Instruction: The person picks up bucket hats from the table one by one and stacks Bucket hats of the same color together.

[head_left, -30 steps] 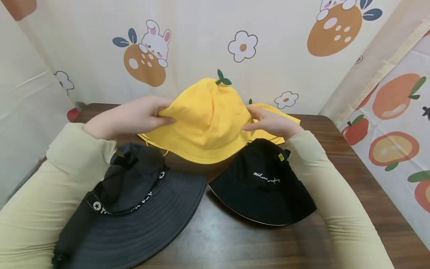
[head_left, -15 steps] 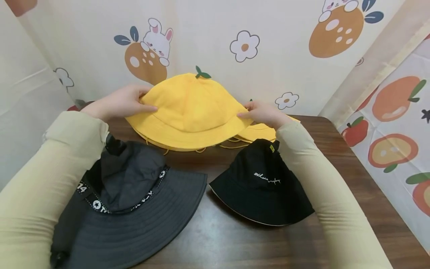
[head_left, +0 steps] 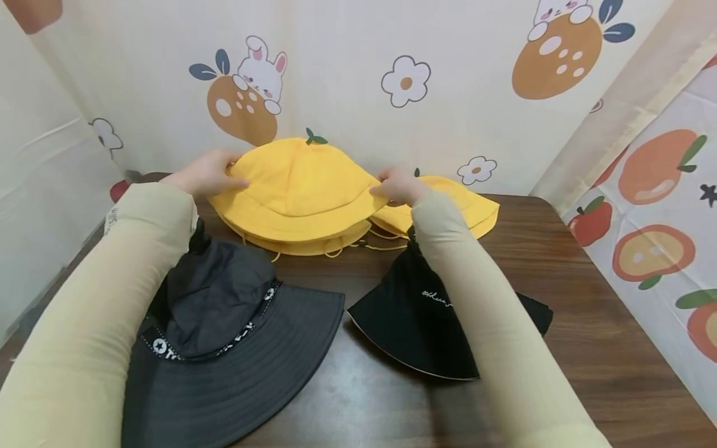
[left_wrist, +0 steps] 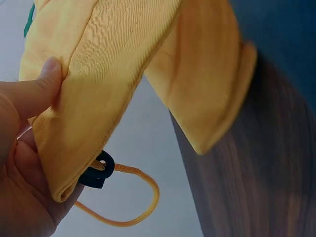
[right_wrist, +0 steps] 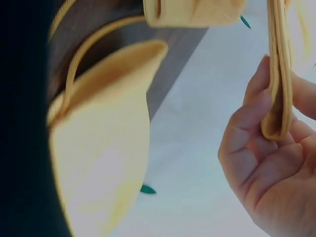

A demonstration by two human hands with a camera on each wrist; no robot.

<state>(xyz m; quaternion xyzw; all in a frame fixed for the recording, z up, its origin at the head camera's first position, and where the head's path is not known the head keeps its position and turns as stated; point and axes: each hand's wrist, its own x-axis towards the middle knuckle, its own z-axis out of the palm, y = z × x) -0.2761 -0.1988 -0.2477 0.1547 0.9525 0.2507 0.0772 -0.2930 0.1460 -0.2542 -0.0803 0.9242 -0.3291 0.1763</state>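
A yellow bucket hat (head_left: 297,180) with a green sprout on its crown is held up between both hands at the back of the table. My left hand (head_left: 207,175) grips its left side; in the left wrist view the thumb lies on the brim, fingers behind, beside a yellow cord with a dark cord stopper (left_wrist: 101,170). On the other side my right hand (head_left: 400,185) pinches the brim, which shows folded between thumb and fingers in the right wrist view. Underneath, another yellow hat (head_left: 336,240) shows part of its brim, the rest hidden.
A further yellow hat (head_left: 456,202) with a sprout lies at the back right, behind my right wrist. A wide-brimmed dark grey hat (head_left: 224,292) sits front left, a black bucket hat (head_left: 414,323) front right, partly behind my right forearm. A patterned curtain (head_left: 347,93) hangs behind the table (head_left: 582,280).
The held yellow hat has moved left and lowered over the other yellow hat, its crown spreading wider. My right hand has come left with it, uncovering more of the back-right hat.
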